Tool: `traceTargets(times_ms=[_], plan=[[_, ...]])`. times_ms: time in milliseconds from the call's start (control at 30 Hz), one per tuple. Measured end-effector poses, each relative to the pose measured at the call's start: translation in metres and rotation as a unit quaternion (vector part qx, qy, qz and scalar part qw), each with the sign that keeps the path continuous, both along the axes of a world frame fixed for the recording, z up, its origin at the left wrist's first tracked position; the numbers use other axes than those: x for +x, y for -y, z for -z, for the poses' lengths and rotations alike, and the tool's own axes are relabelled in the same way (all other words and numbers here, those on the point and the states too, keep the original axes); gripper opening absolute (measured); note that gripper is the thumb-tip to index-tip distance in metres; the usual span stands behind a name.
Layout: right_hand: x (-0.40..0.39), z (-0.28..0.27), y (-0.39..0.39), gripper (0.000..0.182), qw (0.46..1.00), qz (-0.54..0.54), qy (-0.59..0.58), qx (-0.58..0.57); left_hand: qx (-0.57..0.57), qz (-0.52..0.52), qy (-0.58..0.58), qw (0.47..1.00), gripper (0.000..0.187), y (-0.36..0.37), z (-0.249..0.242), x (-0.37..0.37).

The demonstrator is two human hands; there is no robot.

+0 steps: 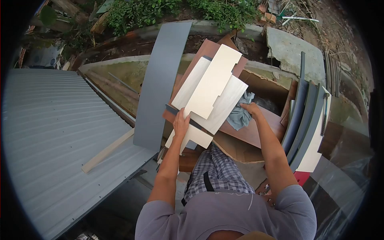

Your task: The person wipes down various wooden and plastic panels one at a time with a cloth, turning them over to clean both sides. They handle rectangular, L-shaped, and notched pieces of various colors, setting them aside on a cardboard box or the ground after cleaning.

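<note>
My left hand (181,123) is closed on the lower left edge of a cream notched board (216,82), which lies tilted across a stack of panels. My right hand (251,109) grips a crumpled grey-blue cloth (239,117) at the stack's right side. Beneath the cream board are a pale wood-grain board (231,100) and reddish-brown panels (204,50). A shorter cream piece (200,137) sits just below my left hand. Under the cloth, a brown panel (268,120) rests over an open cardboard box (270,83).
To the left a long grey panel (162,84) leans beside a corrugated metal roof (60,132) with a wooden strip (108,150) on it. Dark grey curved boards (306,120) stand upright on the right. Behind are a low concrete edge (116,60) and green plants (140,16).
</note>
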State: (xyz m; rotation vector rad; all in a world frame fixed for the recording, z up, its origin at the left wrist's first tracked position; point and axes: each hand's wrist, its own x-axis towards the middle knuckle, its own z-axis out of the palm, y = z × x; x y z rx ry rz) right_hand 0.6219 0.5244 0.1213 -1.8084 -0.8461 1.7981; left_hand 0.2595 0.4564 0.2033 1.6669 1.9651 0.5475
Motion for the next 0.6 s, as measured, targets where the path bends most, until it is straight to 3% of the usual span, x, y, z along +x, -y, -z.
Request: traceTargets(times_ms=[200,233,333,367,500,600], plan=[[0.083,-0.102,0.069,0.039,0.996,0.029,0.036,0.079,0.021,0.015,0.024,0.999,0.044,-0.012,0.029,-0.001],[0.084,-0.133,0.086,0.044,0.992,0.069,-0.021,0.103,0.007,0.013,0.027,1.0,0.044,-0.016,0.032,-0.003],[0.099,-0.17,0.144,0.049,0.99,0.135,-0.033,0.034,0.04,0.038,-0.064,0.996,0.049,-0.021,0.042,-0.003],[0.098,-0.173,0.165,0.049,0.989,0.143,-0.03,0.037,0.034,0.037,-0.11,0.993,0.051,-0.023,0.042,-0.002],[0.092,-0.145,0.256,0.057,0.963,0.238,-0.107,-0.064,-0.004,0.051,-0.097,0.994,0.055,-0.027,0.047,-0.01],[0.071,-0.148,0.309,0.061,0.952,0.264,-0.112,-0.112,0.0,0.0,-0.098,0.995,0.059,-0.028,0.024,-0.003]])
